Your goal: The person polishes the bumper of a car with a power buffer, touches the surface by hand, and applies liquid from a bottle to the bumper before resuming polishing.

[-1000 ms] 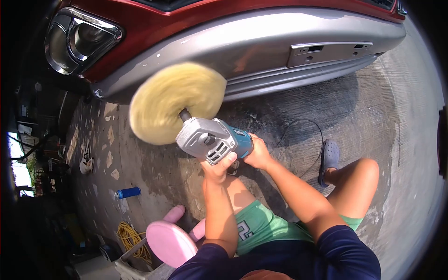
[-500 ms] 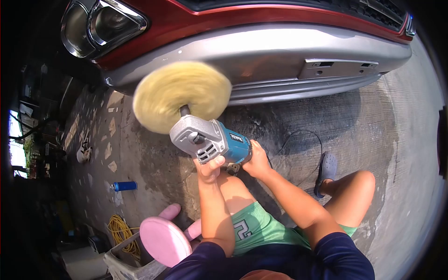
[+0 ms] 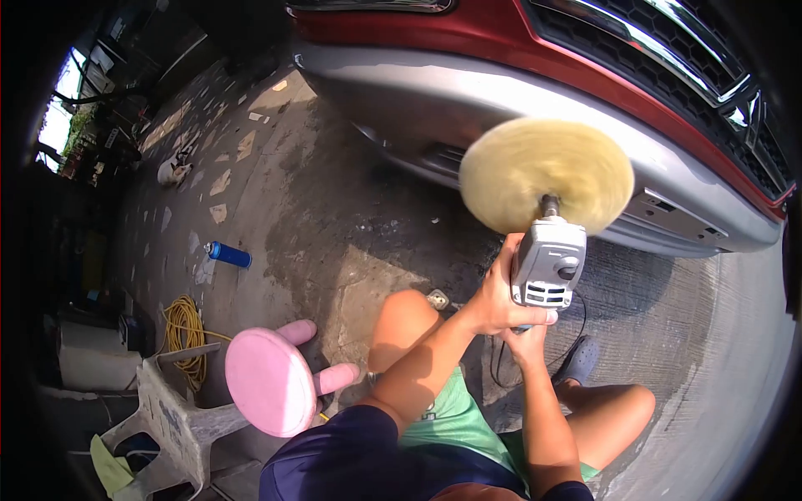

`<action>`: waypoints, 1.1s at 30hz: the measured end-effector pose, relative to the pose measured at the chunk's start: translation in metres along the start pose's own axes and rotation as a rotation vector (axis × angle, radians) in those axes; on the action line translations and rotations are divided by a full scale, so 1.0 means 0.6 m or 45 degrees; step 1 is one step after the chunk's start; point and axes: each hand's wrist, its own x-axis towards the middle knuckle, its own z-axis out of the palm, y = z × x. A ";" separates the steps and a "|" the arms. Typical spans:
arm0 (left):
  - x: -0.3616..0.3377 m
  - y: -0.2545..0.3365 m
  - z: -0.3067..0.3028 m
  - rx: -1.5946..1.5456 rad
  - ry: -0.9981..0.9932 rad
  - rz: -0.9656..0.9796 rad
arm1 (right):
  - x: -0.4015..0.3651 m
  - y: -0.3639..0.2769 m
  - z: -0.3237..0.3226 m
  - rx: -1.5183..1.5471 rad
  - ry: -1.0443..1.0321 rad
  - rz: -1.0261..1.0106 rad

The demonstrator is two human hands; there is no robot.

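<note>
A power polisher (image 3: 551, 255) with a grey metal head is in both my hands in front of the car. My left hand (image 3: 499, 292) is wrapped round the side of its head, thumb across the lower edge. Behind it, my right hand (image 3: 525, 341) grips the rear of the body, mostly hidden by the head. The round yellow polishing pad (image 3: 535, 159) is blurred as in spinning and overlaps the silver bumper (image 3: 401, 83), left of the plate mount (image 3: 677, 219). A dark cord (image 3: 583, 313) hangs below the tool.
A pink stool (image 3: 267, 384) lies tipped at my left beside a grey plastic stool (image 3: 180, 413) and a coiled yellow cord (image 3: 185, 334). A blue spray can (image 3: 228, 254) stands on the concrete, and a cat (image 3: 174, 171) lies farther off. An outlet (image 3: 437, 299) is near my knee.
The view has shifted, and the polisher has swung rightward along the bumper, its head turned more upright. Both hands keep their hold, and the pad stays blurred.
</note>
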 end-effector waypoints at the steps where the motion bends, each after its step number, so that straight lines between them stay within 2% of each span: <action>1: 0.000 0.016 -0.017 -0.102 0.001 -0.015 | 0.006 -0.008 0.008 0.113 0.043 0.015; 4: -0.021 0.053 -0.083 -0.301 0.104 -0.095 | 0.043 -0.047 0.035 0.081 -0.070 -0.007; 6: -0.037 0.078 -0.130 -0.368 0.210 -0.080 | 0.076 -0.062 0.064 0.014 -0.177 -0.138; 10: -0.051 0.086 -0.245 -0.639 0.407 0.145 | 0.114 -0.118 0.115 -0.057 -0.413 -0.244; 12: -0.039 0.123 -0.275 -0.734 0.375 0.212 | 0.121 -0.135 0.125 -0.101 -0.521 -0.131; 14: -0.038 0.129 -0.304 -0.711 0.399 0.233 | 0.129 -0.154 0.143 -0.191 -0.511 -0.151; 17: -0.036 0.129 -0.311 -0.649 0.422 0.255 | 0.130 -0.162 0.152 -0.282 -0.486 -0.105; 23: -0.046 0.095 -0.278 -0.715 0.356 0.191 | 0.090 -0.131 0.124 -0.135 -0.400 -0.099; 29: -0.062 0.047 -0.182 -0.798 0.293 -0.007 | 0.020 -0.097 0.050 0.005 -0.289 -0.089; 32: -0.069 0.024 -0.121 -0.693 0.282 -0.135 | -0.015 -0.084 0.021 -0.266 -0.123 -0.138; 33: -0.063 0.026 -0.100 -0.656 0.217 -0.157 | -0.025 -0.082 0.014 -0.263 -0.095 -0.028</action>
